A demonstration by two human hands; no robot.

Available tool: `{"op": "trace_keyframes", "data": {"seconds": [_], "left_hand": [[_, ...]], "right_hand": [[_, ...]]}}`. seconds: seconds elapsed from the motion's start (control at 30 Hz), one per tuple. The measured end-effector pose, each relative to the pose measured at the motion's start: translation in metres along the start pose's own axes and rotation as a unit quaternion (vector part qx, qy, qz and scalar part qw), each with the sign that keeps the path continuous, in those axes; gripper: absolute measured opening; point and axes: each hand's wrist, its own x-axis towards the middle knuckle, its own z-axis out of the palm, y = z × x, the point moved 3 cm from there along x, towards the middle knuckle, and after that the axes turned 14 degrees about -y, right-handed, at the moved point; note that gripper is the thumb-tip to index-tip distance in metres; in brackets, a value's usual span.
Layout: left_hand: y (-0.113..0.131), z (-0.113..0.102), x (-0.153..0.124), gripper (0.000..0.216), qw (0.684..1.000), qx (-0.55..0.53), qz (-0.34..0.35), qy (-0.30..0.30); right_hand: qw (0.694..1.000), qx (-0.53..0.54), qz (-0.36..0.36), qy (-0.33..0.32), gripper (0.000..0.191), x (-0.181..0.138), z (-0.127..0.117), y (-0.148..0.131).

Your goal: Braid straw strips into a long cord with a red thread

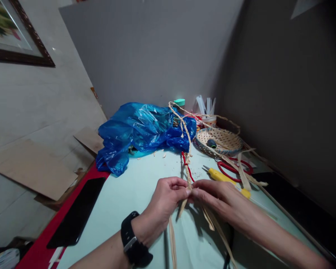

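A pale braided straw cord runs down the middle of the table toward me, with a red string tied around it. Pinched between thumb and finger, the cord's lower end is in my left hand, which has a black watch on the wrist. From the right, my right hand pinches the same spot, its fingertips meeting the left ones. Loose flat straw strands fan out below both hands. A yellow-handled tool and red-handled scissors lie beyond my right hand.
A crumpled blue plastic bag fills the back left. A woven basket holding a dark spool stands at the back right, before a cup of white sticks. A black phone lies on the left edge; grey panels rise behind.
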Motion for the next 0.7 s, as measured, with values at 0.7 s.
{"op": "trace_keyframes", "data": {"seconds": [0.7], "left_hand": [[0.021, 0.015, -0.020, 0.013, 0.862, 0.503, 0.053, 0.038]], "right_hand": [[0.993, 0.116, -0.020, 0.029, 0.035, 0.013, 0.019, 0.011]]}}
